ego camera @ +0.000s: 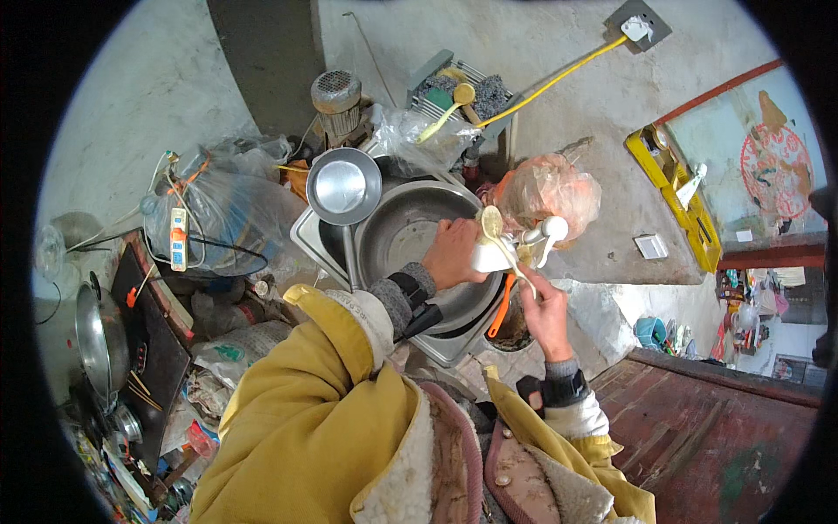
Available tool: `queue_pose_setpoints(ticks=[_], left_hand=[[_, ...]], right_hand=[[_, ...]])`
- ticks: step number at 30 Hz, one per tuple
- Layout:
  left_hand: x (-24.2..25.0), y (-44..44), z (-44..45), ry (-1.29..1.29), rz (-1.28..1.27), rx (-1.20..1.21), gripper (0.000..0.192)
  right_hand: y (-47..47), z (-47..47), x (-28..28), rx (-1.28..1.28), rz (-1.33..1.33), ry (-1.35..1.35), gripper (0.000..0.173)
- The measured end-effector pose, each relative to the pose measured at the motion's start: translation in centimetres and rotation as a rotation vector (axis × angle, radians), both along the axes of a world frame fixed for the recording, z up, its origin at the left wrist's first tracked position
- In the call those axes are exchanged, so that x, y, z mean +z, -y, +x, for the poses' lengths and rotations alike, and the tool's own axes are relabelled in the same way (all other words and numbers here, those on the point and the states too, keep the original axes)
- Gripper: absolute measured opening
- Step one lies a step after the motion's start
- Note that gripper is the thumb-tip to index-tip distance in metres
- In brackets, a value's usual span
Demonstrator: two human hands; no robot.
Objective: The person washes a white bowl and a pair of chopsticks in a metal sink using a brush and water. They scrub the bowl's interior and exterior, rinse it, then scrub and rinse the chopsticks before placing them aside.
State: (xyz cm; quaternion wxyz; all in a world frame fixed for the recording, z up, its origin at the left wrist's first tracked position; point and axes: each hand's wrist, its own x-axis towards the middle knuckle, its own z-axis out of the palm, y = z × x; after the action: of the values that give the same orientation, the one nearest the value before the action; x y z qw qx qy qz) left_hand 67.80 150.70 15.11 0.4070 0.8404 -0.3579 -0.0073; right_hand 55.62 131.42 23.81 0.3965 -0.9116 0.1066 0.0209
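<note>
In my right hand is the handle of a cream-coloured spoon, its bowl pointing up and away from me. My left hand grips a white container just left of the spoon handle. Close beyond stands a white pump-like top. A large metal basin lies under my left hand, set over a stainless steel sink. The handle of a small frying pan runs along the basin's left side. An orange-handled utensil stands near the basin's right rim. The container's contents are hidden.
A crumpled plastic bag sits behind my hands. At the back is a rack with scourers and a brush. A yellow cable crosses the wall. To the left are a power strip, a wok and a large plastic-wrapped bundle.
</note>
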Motion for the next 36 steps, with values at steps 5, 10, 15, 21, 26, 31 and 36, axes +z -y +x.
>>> queue_pose_setpoints(ticks=[5, 10, 15, 21, 26, 31, 36], left_hand=[[0.3, -0.1, -0.2, -0.034, -0.067, 0.007, 0.071], [0.0, -0.1, -0.2, -0.065, -0.022, 0.024, 0.071], [-0.8, -0.5, 0.6, 0.000, 0.008, 0.142, 0.073], [-1.0, -0.2, 0.7, -0.003, -0.007, 0.152, 0.074], [-1.3, 0.1, 0.5, -0.036, 0.016, 0.152, 0.073], [-1.3, -0.7, -0.1, -0.091, 0.035, 0.125, 0.073], [-1.2, -1.1, 0.3, -0.140, -0.029, 0.136, 0.073]], right_hand=[[0.1, 0.4, -0.4, -0.092, -0.017, 0.137, 0.031], [0.2, -0.3, -0.1, -0.153, -0.051, 0.008, 0.031], [-0.3, -1.5, 0.5, 0.054, -0.044, 0.080, 0.031], [-1.0, -1.0, 0.7, -0.068, -0.054, 0.045, 0.030], [-0.7, -0.8, 0.6, -0.123, -0.076, 0.044, 0.030], [0.2, -1.0, 0.2, 0.055, -0.011, 0.096, 0.028], [1.3, -1.3, -0.7, -0.190, 0.049, 0.010, 0.030]])
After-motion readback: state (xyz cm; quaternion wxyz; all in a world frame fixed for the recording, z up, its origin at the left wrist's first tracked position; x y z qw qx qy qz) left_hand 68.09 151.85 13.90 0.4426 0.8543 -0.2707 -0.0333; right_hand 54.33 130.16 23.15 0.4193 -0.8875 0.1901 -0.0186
